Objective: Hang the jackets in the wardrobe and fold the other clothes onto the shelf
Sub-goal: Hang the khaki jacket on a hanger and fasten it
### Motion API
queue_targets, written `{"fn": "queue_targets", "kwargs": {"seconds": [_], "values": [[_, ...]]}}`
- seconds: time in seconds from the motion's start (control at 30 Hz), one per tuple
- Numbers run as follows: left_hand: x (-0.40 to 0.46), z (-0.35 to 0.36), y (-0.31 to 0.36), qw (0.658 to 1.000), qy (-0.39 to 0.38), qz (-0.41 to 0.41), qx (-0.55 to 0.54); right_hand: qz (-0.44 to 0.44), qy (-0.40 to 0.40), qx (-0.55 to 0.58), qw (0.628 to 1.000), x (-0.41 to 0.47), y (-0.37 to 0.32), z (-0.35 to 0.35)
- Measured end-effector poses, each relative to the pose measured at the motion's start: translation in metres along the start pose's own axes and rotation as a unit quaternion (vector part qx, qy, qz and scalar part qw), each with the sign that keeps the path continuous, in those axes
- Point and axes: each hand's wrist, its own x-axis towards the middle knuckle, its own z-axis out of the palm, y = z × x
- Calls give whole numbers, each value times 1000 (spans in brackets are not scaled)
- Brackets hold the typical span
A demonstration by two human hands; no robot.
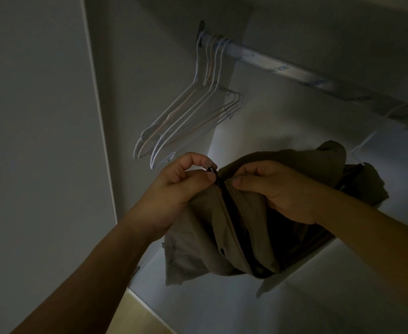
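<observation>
The left hand (183,182) pinches the zipper pull (211,170) of a khaki jacket (222,225); the right hand (277,189), just beside it, grips the collar. Soft, limp fabric, probably light; best held at collar and shoulders.

A bunch of pale wire hangers (186,114) hangs bare at the far left end of a metal rail (253,56), their hooks crowded together and their shoulders slanting down to the left. The rail runs off to the right and bears faint printed lettering (278,68). A plain grey panel (41,141) fills the left side. A strip of yellowish floor (147,317) shows near the bottom.
</observation>
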Motion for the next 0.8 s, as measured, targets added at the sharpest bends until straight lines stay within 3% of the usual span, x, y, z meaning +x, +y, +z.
{"fn": "queue_targets", "kwargs": {"seconds": [0.2, 0.4, 0.67, 0.8], "values": [[-1, 2, -1, 999, -34, 6, 14, 7, 4, -54, 999, -2, -5, 5], [0, 3, -4, 1000, -8, -8, 4, 12, 26, -108, 994, -2, -5, 9], [2, 4, -3, 999, 15, -4, 31, 4, 14, -84, 996, -3, -4, 7], [1, 9, -1, 1000, -9, -6, 22, 9, 12, -82, 996, -4, -2, 6]]}}
